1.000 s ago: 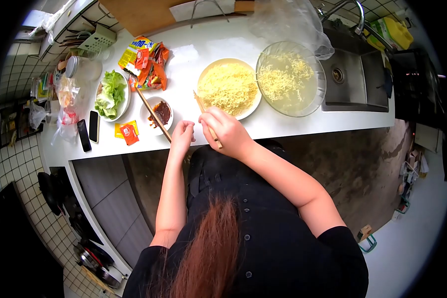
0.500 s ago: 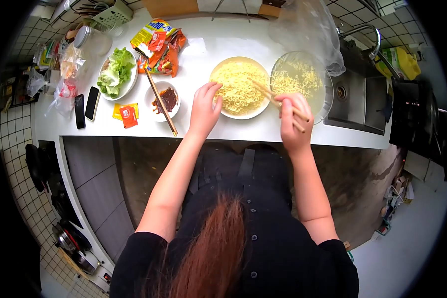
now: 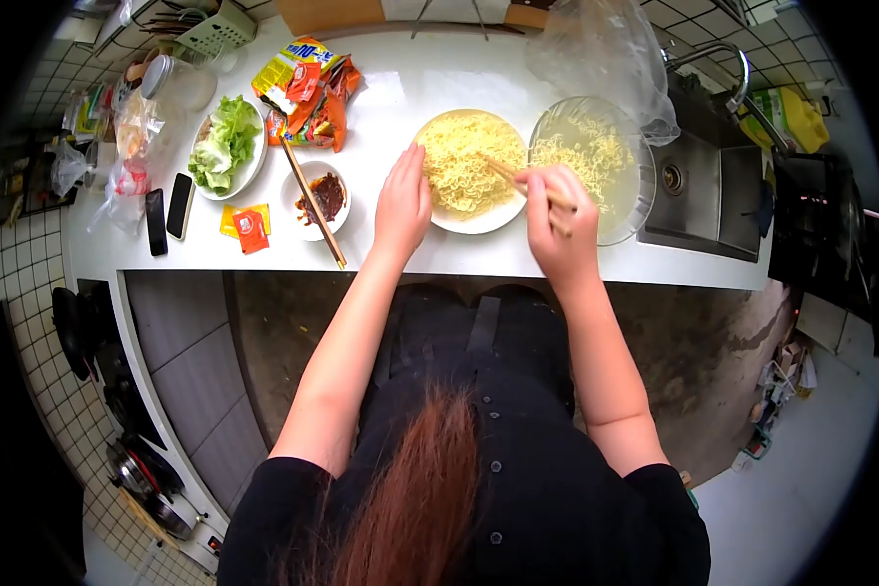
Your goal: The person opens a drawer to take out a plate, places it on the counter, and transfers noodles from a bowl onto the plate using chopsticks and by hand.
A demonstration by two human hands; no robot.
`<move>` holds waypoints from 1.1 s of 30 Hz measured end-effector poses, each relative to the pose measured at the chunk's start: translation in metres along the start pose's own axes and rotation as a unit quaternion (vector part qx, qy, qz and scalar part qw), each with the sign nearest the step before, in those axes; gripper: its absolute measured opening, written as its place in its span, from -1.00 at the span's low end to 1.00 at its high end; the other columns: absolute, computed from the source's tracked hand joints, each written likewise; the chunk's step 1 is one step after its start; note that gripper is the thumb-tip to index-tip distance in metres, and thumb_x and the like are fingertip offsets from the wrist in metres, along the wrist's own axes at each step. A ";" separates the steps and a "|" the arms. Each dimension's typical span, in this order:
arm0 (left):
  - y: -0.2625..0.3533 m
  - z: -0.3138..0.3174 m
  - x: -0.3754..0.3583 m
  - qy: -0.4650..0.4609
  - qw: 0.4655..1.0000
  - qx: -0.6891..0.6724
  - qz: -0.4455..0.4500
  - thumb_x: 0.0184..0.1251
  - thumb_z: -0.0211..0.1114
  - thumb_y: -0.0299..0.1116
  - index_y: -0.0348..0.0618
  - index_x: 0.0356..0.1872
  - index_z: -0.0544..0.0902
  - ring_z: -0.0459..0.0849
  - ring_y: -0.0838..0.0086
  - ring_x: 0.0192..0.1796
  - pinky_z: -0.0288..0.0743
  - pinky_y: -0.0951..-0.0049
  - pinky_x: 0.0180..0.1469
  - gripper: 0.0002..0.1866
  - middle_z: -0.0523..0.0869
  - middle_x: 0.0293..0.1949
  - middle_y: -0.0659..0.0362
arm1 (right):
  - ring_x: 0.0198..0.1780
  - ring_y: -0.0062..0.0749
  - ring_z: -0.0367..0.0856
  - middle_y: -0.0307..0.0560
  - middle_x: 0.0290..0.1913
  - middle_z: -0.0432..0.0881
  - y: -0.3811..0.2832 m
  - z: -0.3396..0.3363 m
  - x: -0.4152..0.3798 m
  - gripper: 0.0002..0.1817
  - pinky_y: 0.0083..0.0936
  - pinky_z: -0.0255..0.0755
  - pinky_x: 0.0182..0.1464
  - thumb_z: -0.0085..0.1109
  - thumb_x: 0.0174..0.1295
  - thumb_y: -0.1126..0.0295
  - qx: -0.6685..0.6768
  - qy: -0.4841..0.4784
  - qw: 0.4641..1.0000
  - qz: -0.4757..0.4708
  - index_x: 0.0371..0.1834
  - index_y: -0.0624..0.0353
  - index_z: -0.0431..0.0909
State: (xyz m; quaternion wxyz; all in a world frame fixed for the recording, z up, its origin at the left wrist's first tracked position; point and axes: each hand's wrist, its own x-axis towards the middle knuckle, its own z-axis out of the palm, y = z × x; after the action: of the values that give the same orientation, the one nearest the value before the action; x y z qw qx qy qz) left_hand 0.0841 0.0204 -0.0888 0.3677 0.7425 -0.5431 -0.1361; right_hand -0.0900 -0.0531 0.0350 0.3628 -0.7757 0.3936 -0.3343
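A white plate (image 3: 479,222) heaped with yellow noodles (image 3: 464,161) sits on the white counter in front of me. My left hand (image 3: 403,202) rests flat against the plate's left rim, fingers apart. My right hand (image 3: 555,217) grips a pair of wooden chopsticks (image 3: 508,174) whose tips reach into the noodles on the plate. Right of the plate stands a glass bowl (image 3: 623,210) holding more noodles in liquid.
Left of the plate are a small sauce dish (image 3: 320,196) with a second pair of chopsticks (image 3: 313,203) across it, sauce packets (image 3: 247,226), a plate of lettuce (image 3: 227,145), noodle wrappers (image 3: 306,90), two phones (image 3: 166,213). A sink (image 3: 710,186) lies at right.
My left hand came forward from the counter edge to the plate's left rim. My right hand swung the chopsticks out toward the glass bowl, then brought their tips into the plated noodles.
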 end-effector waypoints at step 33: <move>0.119 0.042 -0.032 0.095 0.991 -0.036 -0.091 0.22 0.02 -0.52 -0.33 -0.10 0.47 0.53 0.23 -0.11 0.37 0.35 0.00 -0.77 0.55 -0.21 0.00 | -0.67 -0.69 0.37 -0.24 -0.43 0.38 0.194 -0.155 0.014 -0.73 -0.79 0.17 -0.71 -0.10 0.31 0.30 0.292 0.023 0.919 0.262 -0.22 0.29 0.51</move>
State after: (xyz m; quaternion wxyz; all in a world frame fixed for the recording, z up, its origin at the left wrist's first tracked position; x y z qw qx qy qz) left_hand -0.0370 0.0162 -0.0419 0.4299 0.7847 -0.4310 -0.1170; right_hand -0.2795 -0.1948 -0.0423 0.6385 -0.4962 0.4763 -0.3453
